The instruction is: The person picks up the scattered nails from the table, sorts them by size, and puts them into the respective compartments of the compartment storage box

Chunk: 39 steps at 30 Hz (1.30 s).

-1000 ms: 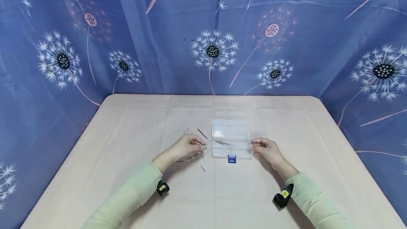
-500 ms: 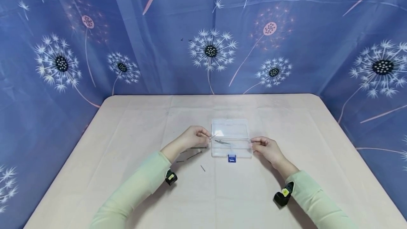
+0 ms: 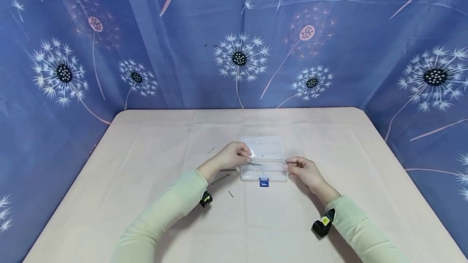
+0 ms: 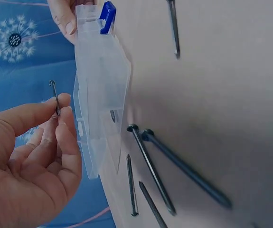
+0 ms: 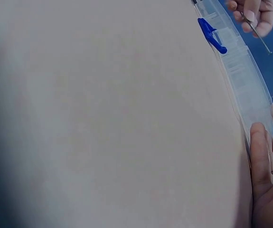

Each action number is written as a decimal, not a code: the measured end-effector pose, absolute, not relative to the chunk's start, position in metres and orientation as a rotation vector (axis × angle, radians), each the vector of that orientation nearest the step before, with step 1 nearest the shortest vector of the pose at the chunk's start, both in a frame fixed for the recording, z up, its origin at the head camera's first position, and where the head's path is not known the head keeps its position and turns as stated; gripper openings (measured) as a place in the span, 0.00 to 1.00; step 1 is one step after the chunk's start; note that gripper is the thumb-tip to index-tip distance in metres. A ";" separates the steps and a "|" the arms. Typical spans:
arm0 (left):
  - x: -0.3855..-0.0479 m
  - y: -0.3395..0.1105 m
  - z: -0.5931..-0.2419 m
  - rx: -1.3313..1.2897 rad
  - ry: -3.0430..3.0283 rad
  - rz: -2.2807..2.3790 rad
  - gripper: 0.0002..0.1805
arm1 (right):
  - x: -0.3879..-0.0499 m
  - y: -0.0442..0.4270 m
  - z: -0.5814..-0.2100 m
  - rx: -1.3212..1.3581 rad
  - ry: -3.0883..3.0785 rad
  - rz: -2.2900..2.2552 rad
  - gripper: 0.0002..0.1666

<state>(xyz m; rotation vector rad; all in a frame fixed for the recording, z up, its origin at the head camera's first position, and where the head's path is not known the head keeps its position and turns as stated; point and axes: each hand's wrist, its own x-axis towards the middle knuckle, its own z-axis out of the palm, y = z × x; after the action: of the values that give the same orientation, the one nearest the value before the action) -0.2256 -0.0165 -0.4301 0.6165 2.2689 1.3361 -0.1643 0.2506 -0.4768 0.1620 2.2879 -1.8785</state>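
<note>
Above the left part of the open clear plastic box (image 3: pixel 275 175), the left hand (image 3: pixel 232 155) pinches a thin nail (image 3: pixel 257 157) between thumb and fingertips. The left wrist view shows that nail (image 4: pixel 53 92) with its head pointing away from the left hand (image 4: pixel 36 156). A metal nail (image 3: pixel 255 164) lies inside the box. At the box's right end, the right hand (image 3: pixel 308 173) holds the side wall, thumb and fingers on either side of it in the right wrist view, where the hand (image 5: pixel 269 175) is partly cut off.
Several dark nails lie left of the box, among them a long one (image 3: pixel 220 180), a short one (image 3: pixel 230 194) and a small one (image 3: pixel 211 150). The box's blue latch (image 3: pixel 264 182) faces the near side. A patterned blue curtain (image 3: pixel 190 64) stands behind the pale table (image 3: pixel 285 222).
The left hand has moved right with its nail, from beside the box to over it. The right hand stays at the box's right end.
</note>
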 end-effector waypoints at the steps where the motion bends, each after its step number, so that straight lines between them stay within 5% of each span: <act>1: -0.226 -0.014 -0.430 0.629 2.286 1.320 0.09 | -0.164 0.250 -0.477 0.164 2.290 -1.878 0.24; 39: -0.224 0.001 -0.434 0.873 2.499 1.095 0.05 | -0.164 0.250 -0.480 0.161 2.316 -1.868 0.23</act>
<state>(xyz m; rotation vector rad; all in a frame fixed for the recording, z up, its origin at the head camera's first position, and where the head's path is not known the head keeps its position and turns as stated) -0.2241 0.0012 -0.4337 0.8728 2.4988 1.0946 -0.1644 0.2501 -0.4799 0.1614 2.3162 -1.8681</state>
